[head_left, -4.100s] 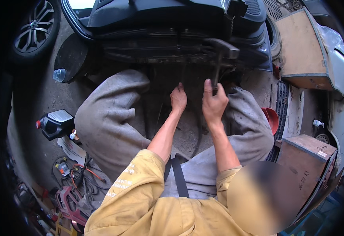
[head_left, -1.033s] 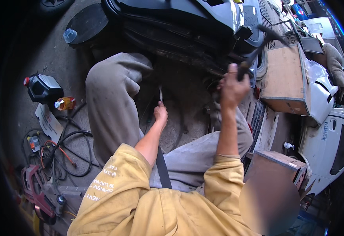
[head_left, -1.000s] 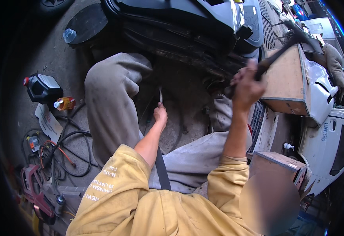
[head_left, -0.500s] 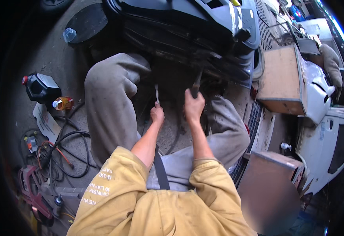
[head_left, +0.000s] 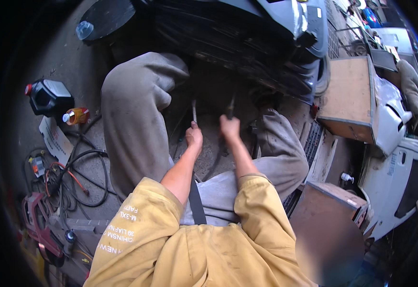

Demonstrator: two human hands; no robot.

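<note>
My left hand [head_left: 194, 137] is closed around a slim metal rod tool [head_left: 194, 111], shaped like a chisel or bar, which points away from me into the shadow between my knees. Just to the right, my right hand [head_left: 230, 127] grips the dark handle of a hammer-like tool [head_left: 231, 107]; motion smears it, and its far end is lost in shadow. Ahead of both tools, a large black vehicle part [head_left: 247, 52], resembling bodywork, stands over the floor. Whether either tool touches it cannot be made out.
Left on the floor are a black jug [head_left: 51, 98], an orange bottle [head_left: 76, 116], a cardboard piece [head_left: 56, 141] and tangled cables [head_left: 80, 162]. A round dark stool-like top [head_left: 106, 21] carries a clear cup [head_left: 84, 30]. At right stand a wooden box [head_left: 347, 95] and white panels [head_left: 390, 177].
My right hand and its tool have come down and slightly left, nearer the left hand. The left hand has shifted a little right. The view has moved slightly.
</note>
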